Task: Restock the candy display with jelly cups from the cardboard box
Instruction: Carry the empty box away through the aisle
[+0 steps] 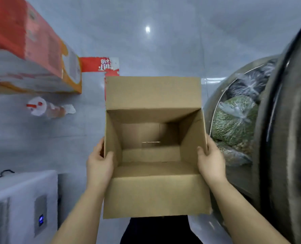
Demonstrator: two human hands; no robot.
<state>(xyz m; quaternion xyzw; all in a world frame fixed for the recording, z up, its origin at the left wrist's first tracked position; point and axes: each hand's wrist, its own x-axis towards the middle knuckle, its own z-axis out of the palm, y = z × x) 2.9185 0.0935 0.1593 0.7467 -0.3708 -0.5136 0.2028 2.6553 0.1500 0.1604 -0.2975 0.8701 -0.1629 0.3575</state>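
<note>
I hold an open brown cardboard box [153,95] in front of me, above the grey floor. Its flaps stand out at the far and near sides, and its inside shows only bare cardboard, with no jelly cups in sight. My left hand [98,162] grips the box's left wall, thumb over the rim inside. My right hand [210,160] grips the right wall the same way. The candy display is not in view.
A red and orange carton [40,50] lies on the floor at the left, with a plastic bottle [46,108] beside it. A white unit [23,199] stands at the lower left. A round metal bin [237,120] with bagged green and dark goods stands at the right.
</note>
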